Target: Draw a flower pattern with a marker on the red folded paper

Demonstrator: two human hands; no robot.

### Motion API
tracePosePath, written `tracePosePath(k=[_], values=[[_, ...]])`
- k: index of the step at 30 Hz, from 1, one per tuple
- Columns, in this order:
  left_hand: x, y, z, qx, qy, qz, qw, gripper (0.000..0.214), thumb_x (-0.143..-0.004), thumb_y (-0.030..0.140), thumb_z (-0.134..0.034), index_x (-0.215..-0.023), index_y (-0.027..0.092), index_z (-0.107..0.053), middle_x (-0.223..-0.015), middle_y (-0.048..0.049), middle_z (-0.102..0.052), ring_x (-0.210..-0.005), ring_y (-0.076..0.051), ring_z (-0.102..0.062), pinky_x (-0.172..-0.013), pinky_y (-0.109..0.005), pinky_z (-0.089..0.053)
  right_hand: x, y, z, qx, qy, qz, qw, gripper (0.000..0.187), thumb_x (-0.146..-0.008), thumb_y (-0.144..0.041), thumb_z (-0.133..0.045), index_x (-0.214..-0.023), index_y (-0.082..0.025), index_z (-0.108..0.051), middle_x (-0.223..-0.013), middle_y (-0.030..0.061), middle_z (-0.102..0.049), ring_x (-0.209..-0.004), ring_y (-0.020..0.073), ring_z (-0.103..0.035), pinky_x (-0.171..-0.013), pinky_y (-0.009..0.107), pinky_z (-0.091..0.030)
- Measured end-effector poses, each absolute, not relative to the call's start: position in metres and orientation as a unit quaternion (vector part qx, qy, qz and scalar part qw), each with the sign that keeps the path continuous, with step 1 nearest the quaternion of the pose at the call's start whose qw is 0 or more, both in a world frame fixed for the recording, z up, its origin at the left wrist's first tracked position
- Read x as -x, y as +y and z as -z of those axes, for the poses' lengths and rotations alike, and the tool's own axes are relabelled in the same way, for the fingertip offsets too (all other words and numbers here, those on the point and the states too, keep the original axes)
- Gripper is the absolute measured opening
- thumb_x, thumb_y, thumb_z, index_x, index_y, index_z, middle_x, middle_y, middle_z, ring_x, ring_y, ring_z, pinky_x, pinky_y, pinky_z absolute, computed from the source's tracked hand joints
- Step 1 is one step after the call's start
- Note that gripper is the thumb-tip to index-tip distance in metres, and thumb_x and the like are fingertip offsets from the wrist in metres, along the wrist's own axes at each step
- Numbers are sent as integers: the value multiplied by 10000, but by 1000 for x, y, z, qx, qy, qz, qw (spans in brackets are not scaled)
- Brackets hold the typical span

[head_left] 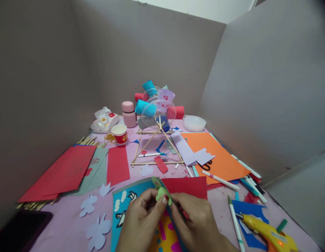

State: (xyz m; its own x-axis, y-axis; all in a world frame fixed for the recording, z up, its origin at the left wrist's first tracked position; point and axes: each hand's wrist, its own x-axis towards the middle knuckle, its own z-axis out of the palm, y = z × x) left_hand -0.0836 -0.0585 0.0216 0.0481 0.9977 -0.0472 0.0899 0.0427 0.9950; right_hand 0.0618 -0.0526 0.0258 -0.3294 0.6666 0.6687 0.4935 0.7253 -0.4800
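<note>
A light green paper cutout (162, 196) is pinched between the thumb and fingers of my left hand (145, 217), low in the middle of the head view. Close against its right side is my right hand (195, 215), fingers closed around what looks like dark-handled scissors (181, 209); most of them is hidden by the fingers. A blue booklet (117, 196) with birds and clouds lies under both hands, its yellow and pink part showing between them. Red paper (191, 185) sticks out behind my right hand.
Beyond stands a stick frame (148, 145) bearing a wheel with coloured paper tubes (146, 107). A yellow glue gun (267, 231), its light on, lies at right by a green marker (234, 220). Orange paper (225, 157), a paper cup (119, 134) and lilac cutouts (98, 232) surround the hands.
</note>
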Motion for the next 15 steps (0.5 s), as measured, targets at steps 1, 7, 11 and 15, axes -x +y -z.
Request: tracePosePath(k=[1,7,11,15], values=[[83,-58,-22,-517,514,-458,509,233,-781,393,-613,-665,192,-586,-665,25,-588,-637,-139,-524,-579,-215,-410,-62,-52,-25,355,-813,-82,454,200,-839,-79,-441,-757,-140,-612,-620,65,-674,-541,170,-664,-522,215,-475],[84,-56,-20,-509,497,-458,533,211,-771,366,-631,-667,186,-592,-640,36,-567,-629,-130,-529,-585,-207,-405,-63,-51,-24,355,-811,-88,456,197,-830,-74,-440,-800,-142,-622,-638,62,-684,-548,171,-666,-523,218,-488],[84,-55,-18,-502,500,-464,531,204,-780,373,-628,-701,185,-625,-677,25,-602,-660,-134,-543,-614,-210,-420,-63,-51,-24,367,-804,-114,455,204,-835,-95,-441,-780,-140,-631,-632,58,-676,-549,169,-662,-525,215,-480],[84,-54,-15,-466,481,-485,562,213,-732,396,-684,-718,187,-644,-686,19,-634,-672,-147,-576,-627,-221,-443,-64,-52,-25,391,-785,-182,445,216,-845,-139,-441,-775,-136,-646,-645,56,-672,-545,159,-637,-517,215,-459]])
